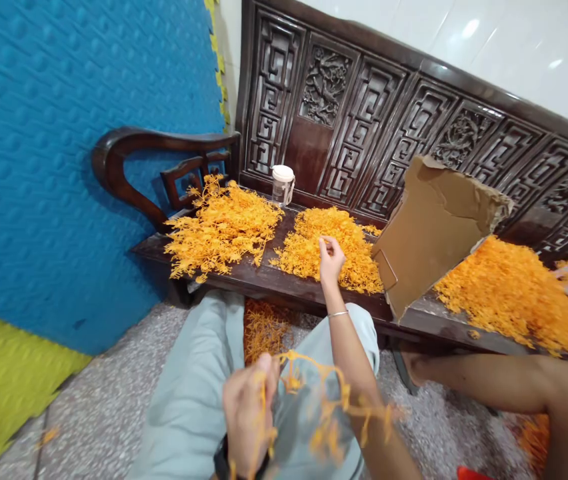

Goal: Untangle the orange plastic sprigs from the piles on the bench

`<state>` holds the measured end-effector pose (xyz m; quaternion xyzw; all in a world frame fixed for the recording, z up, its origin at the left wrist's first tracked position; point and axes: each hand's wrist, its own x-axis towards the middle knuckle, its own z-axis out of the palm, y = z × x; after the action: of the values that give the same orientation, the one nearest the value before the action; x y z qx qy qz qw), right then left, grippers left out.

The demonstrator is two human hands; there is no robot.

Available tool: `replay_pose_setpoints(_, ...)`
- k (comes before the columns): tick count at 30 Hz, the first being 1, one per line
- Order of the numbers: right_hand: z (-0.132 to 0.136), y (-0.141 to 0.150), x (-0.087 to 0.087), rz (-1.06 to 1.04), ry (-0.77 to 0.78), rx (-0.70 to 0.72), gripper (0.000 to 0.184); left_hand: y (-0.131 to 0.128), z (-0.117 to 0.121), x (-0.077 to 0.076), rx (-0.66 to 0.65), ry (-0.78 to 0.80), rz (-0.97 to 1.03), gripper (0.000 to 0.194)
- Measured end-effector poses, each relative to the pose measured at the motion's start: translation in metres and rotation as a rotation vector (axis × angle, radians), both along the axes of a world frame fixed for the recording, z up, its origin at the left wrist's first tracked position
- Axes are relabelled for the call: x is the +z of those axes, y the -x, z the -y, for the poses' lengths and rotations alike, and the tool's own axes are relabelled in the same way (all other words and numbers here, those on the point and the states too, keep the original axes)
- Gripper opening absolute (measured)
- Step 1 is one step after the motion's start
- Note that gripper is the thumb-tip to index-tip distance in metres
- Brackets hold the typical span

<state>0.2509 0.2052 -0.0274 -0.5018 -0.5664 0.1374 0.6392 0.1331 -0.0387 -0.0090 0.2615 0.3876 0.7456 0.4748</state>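
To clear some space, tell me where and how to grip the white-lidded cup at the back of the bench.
Grip the white-lidded cup around its body, just below the lid, probably from the front and slightly above. Its body is round and upright, the carved backrest lies behind, and the gap between the nearest orange sprig piles faces the front.

Orange piles on carved bench
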Motion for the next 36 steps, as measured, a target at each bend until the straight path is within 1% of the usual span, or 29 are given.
replay_pose_setpoints(2,-0.002,0.001,-0.007,-0.075,0.097,0.019,0.031,0.007,-0.013,0.005,-0.021,-0.023,0.115,0.050)
replay_pose_setpoints(4,-0.005,0.002,-0.012,-0.158,0.173,0.053,0.030,0.015,-0.023,0.008,-0.048,-0.036,0.185,0.049)
replay_pose_setpoints(6,-0.010,0.002,-0.014,-0.215,0.203,0.107,0.029,0.025,-0.031,0.009,-0.040,-0.044,0.226,0.047)
replay_pose_setpoints(8,-0.016,0.001,-0.014,-0.226,0.222,0.170,0.029,0.038,-0.037,0.008,0.006,-0.049,0.251,0.046)
replay_pose_setpoints(10,-0.021,0.000,-0.013,-0.211,0.256,0.224,0.030,0.054,-0.043,0.004,0.039,-0.047,0.297,0.046)
replay_pose_setpoints(11,-0.024,0.000,-0.013,-0.202,0.272,0.244,0.033,0.063,-0.046,0.002,0.024,-0.033,0.363,0.045)
replay_pose_setpoints(12,-0.026,0.000,-0.013,-0.195,0.282,0.264,0.036,0.072,-0.048,-0.001,-0.031,-0.012,0.446,0.044)
replay_pose_setpoints(13,-0.027,0.000,-0.013,-0.188,0.287,0.286,0.042,0.081,-0.051,-0.004,-0.055,0.005,0.527,0.043)
replay_pose_setpoints(16,-0.027,0.000,-0.013,-0.173,0.294,0.349,0.057,0.099,-0.056,-0.014,-0.061,0.002,0.676,0.040)
replay_pose_setpoints(18,-0.023,0.001,-0.012,-0.162,0.289,0.370,0.061,0.103,-0.057,-0.020,-0.056,-0.021,0.745,0.039)
replay_pose_setpoints(20,-0.018,0.004,-0.010,-0.153,0.273,0.391,0.061,0.103,-0.058,-0.026,-0.037,-0.046,0.813,0.038)
replay_pose_setpoints(22,-0.010,0.009,-0.008,-0.142,0.270,0.423,0.055,0.101,-0.060,-0.031,-0.001,-0.074,0.872,0.037)
replay_pose_setpoints(23,-0.005,0.012,-0.007,-0.128,0.282,0.452,0.048,0.101,-0.061,-0.034,0.014,-0.089,0.894,0.037)
replay_pose_setpoints(25,0.006,0.021,-0.006,-0.074,0.343,0.558,0.033,0.101,-0.062,-0.037,0.027,-0.121,0.915,0.037)
replay_pose_setpoints(26,0.013,0.027,-0.006,-0.032,0.393,0.646,0.030,0.101,-0.063,-0.038,0.026,-0.137,0.915,0.037)
replay_pose_setpoints(29,0.037,0.047,-0.008,0.134,0.559,0.993,0.043,0.102,-0.063,-0.039,0.015,-0.148,0.899,0.038)
replay_pose_setpoints(31,0.053,0.060,-0.009,0.217,0.595,1.154,0.041,0.101,-0.063,-0.039,0.022,-0.116,0.897,0.038)
replay_pose_setpoints(33,0.066,0.070,-0.010,0.227,0.575,1.220,0.037,0.100,-0.062,-0.038,0.034,-0.080,0.888,0.038)
replay_pose_setpoints(34,0.071,0.074,-0.010,0.211,0.558,1.232,0.039,0.100,-0.062,-0.038,0.037,-0.070,0.876,0.039)
replay_pose_setpoints(36,0.078,0.077,-0.008,0.189,0.523,1.238,0.051,0.099,-0.063,-0.038,0.036,-0.061,0.852,0.040)
